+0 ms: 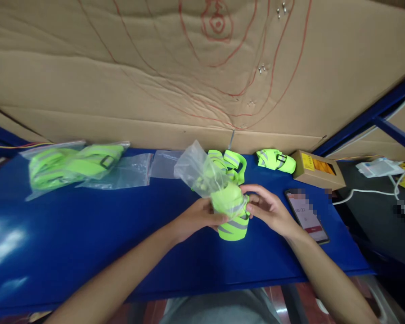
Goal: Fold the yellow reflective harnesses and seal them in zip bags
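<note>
Between both hands is a rolled neon-yellow reflective strap (232,228) with grey stripes, its upper part inside a clear plastic bag (196,167). My left hand (202,215) is closed on the bagged strap from the left, thumb across its front. My right hand (265,209) pinches the strap's right side at the bag's edge. Behind them lies a looser yellow strap (238,163), partly hidden by the bag. Another rolled strap (276,161) with a black buckle rests farther right, beside a cardboard box (319,171).
Bagged yellow straps (74,164) lie at the back left of the blue table (87,234), next to flat clear bags (131,170). A phone (307,216) lies right of my right hand. Upright cardboard (148,90) stands behind the table.
</note>
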### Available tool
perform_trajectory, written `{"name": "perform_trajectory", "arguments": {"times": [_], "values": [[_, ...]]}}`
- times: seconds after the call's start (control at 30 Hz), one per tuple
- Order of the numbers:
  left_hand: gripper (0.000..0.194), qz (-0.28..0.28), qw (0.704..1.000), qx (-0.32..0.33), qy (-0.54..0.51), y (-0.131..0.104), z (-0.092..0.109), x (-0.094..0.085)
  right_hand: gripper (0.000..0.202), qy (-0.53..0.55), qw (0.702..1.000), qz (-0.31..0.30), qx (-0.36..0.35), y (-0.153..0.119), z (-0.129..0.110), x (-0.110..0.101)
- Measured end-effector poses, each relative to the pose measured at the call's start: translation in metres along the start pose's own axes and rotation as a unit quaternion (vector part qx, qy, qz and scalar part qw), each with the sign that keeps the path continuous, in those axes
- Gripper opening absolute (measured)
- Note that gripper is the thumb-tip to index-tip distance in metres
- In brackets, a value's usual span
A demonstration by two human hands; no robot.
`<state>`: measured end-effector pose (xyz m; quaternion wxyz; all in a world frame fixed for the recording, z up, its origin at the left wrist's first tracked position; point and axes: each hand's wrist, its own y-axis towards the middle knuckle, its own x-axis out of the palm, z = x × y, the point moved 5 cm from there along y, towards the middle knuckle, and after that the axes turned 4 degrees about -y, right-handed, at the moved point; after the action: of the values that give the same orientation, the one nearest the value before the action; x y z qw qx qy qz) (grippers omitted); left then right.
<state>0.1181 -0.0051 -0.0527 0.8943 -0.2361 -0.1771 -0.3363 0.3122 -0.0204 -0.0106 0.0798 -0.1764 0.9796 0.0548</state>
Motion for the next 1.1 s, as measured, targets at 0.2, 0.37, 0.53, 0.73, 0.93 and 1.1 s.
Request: {"name": "perform_trajectory", "arguments": {"times": [0.2, 0.37, 0.53, 0.73, 0.93, 1.1], "values": [[0.076, -0.005, 0.999, -0.041, -0.003, 0.002, -0.006, -0.003, 0.012, -0.086, 0.993, 0.055, -0.055, 0.001, 0.002, 0.001], [0.073, -0.027, 0.995, -0.032, -0.095, -0.001, -0.013, 0.008, 0.011, -0.297, 0.905, 0.219, -0.211, -0.016, -0.017, 0.003], [0.061, -0.004, 0.990, -0.016, -0.138, -0.003, -0.016, 0.015, 0.024, -0.450, 0.803, 0.198, -0.337, -0.029, -0.033, 0.013], [0.055, -0.005, 0.987, 0.032, -0.155, -0.002, -0.005, 0.010, 0.033, -0.215, 0.957, 0.093, -0.173, -0.017, -0.029, 0.006], [0.056, -0.032, 0.988, 0.060, -0.137, -0.001, 0.002, 0.004, 0.054, -0.097, 0.988, 0.045, -0.114, -0.012, -0.019, 0.014], [0.061, -0.053, 0.992, 0.060, -0.100, -0.001, -0.001, 0.005, 0.051, -0.084, 0.984, 0.093, -0.125, -0.014, -0.012, 0.019]]}}
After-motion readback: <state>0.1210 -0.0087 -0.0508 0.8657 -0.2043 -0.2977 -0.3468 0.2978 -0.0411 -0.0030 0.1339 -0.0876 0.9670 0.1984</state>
